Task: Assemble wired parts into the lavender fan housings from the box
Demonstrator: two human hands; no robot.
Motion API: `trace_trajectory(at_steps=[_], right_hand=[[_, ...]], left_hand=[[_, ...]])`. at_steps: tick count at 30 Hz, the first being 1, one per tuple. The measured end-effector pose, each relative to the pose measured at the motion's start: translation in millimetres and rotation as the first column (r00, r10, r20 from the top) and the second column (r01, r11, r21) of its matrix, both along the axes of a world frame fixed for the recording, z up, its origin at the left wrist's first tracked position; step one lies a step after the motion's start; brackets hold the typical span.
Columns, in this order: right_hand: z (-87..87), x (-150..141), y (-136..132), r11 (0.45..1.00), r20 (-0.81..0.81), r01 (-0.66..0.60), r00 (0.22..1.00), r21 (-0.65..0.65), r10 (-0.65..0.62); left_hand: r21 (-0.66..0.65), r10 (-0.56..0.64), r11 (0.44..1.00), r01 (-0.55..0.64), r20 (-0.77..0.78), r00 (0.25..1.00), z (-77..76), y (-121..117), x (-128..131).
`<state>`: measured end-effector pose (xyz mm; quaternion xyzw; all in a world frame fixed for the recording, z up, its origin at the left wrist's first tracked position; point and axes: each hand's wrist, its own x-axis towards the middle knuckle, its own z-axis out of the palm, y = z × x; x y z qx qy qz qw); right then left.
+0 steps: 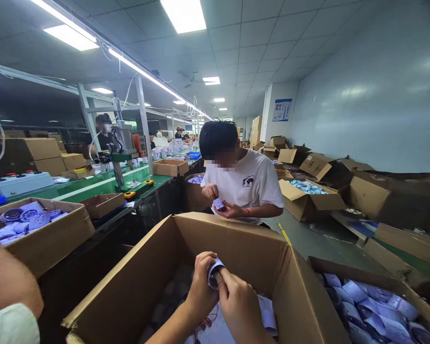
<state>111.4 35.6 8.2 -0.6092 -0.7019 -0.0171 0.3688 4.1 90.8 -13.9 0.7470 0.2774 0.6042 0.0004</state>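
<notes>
My left hand [201, 283] is wrapped round a white cylindrical housing [215, 267], its open end tilted up toward me. My right hand [239, 298] is closed at the opening, with fingers reaching inside the rim. Whether a small part sits between those fingers is hidden. Both hands are over a large cardboard box [232, 236]. Below them in the box lie thin wires with small red parts [205, 325] on a white surface. Another white housing [267, 313] lies in the box at right.
Across the box a co-worker [245, 184] handles a similar white part. Cartons of white housings stand at left [62, 239] and right [428, 313]. A green workbench [89, 184] carries a press machine [123, 143]. Another person's arm [9, 277] enters at far left.
</notes>
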Motion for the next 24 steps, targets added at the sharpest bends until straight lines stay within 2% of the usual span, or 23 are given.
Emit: trace_trajectory(at_steps=[3, 5, 10, 13, 16, 19, 24], right_hand=[[-2.9, -4.0, 0.5, 0.986, -0.102, -0.033, 0.993, 0.166, 0.05], [-3.3, -4.7, 2.3, 0.979, -0.22, -0.035, 0.972, 0.202, 0.08], [-1.7, -3.5, 7.2, 0.999, -0.47, 0.003, 0.883, 0.052, 0.022], [-2.2, -6.1, 7.6, 0.997, -0.593, -0.054, 0.805, -0.06, 0.008], [-4.7, -10.4, 8.2, 0.983, -0.708, -0.167, 0.703, -0.081, 0.061], [-6.5, -12.4, 10.8, 0.961, -0.756, -0.269, 0.643, -0.067, 0.127], [5.6, -8.2, 9.7, 0.943, -0.773, -0.306, 0.627, -0.131, 0.096]], left_hand=[[-0.024, -0.008, 1.0, 0.008, 0.014, 1.0, 1.7, -1.8, -0.4], [-0.054, -0.044, 0.997, 0.046, 0.043, 0.998, 1.9, -2.5, -0.7], [-0.104, -0.097, 0.989, 0.106, 0.086, 0.992, -2.1, -1.7, -1.3], [-0.101, -0.055, 0.993, 0.064, 0.096, 0.994, -4.6, -2.0, -1.1], [-0.083, 0.015, 0.996, -0.007, 0.097, 0.995, -6.4, -2.8, -1.9], [-0.074, 0.065, 0.996, -0.058, 0.092, 0.994, -8.2, -1.4, -3.2], [-0.088, 0.063, 0.995, -0.054, 0.096, 0.993, -10.5, 4.8, -2.6]])
